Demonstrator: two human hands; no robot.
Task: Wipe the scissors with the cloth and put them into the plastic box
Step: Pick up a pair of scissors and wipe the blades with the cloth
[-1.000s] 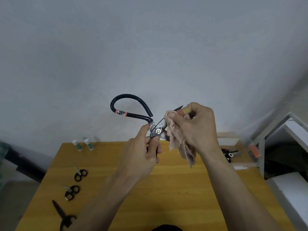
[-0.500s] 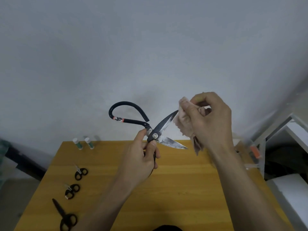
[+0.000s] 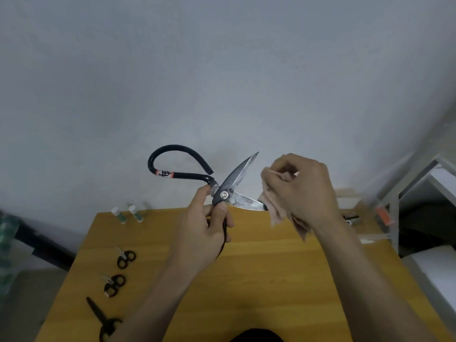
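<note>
Large black-handled scissors [image 3: 228, 190] are held up above the wooden table [image 3: 259, 272], blades spread wide. My left hand [image 3: 207, 228] grips them just below the pivot, around the lower handle; the upper handle loops up to the left. My right hand [image 3: 303, 191] holds a bunched pinkish cloth [image 3: 276, 211] against the tip of the lower blade, which points right. The upper blade points up and right, bare. The clear plastic box [image 3: 365, 218] stands at the table's far right, partly behind my right hand, with dark tools inside.
Three smaller black scissors [image 3: 125, 259] [image 3: 114, 285] [image 3: 103, 322] lie along the table's left side. Two small white-capped bottles [image 3: 128, 214] stand at the far left corner. A white shelf frame [image 3: 419, 193] stands to the right of the table.
The blades have opened wide. My right hand with the cloth has slid off the upper blade and come down to the tip of the lower blade.
</note>
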